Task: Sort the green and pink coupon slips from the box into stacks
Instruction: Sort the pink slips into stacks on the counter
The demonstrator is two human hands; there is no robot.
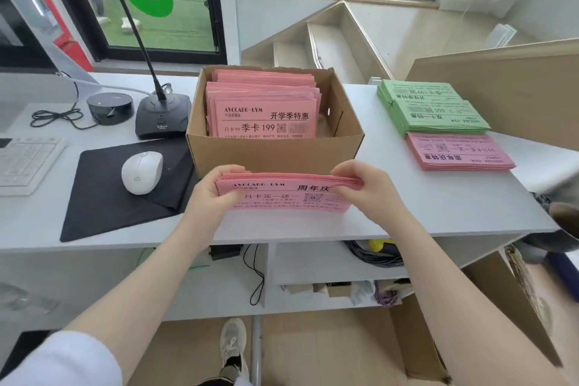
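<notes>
Both hands are holding one bundle of pink slips (282, 194) just above the near part of the white desk (470, 207). The left hand (210, 194) is gripping the bundle's left end, fingers curled over the top edge and thumb lying across the printed face. The right hand (363, 188) is pinching the right end, fingers bent over the upper edge, so each grip is closed round the paper with the bundle spanning between them, its printed face turned toward the person.

Directly beyond the two grips, the open cardboard box (275, 150) is sitting on the desk, with more pink slips in the box (263, 106) standing and leaning in overlapping layers. Off to the right of the right-hand grip and farther back, a pink stack (459, 152) is lying flat on the desk, and just beyond it, touching or nearly touching, a green stack (435, 110) is lying in two overlapping piles.

To the left of the left-hand grip, a white mouse (142, 172) is resting on a black mat (103, 207). Beyond those, a black microphone base (163, 117) and a round black puck (109, 108) are sitting near the box's left wall.
</notes>
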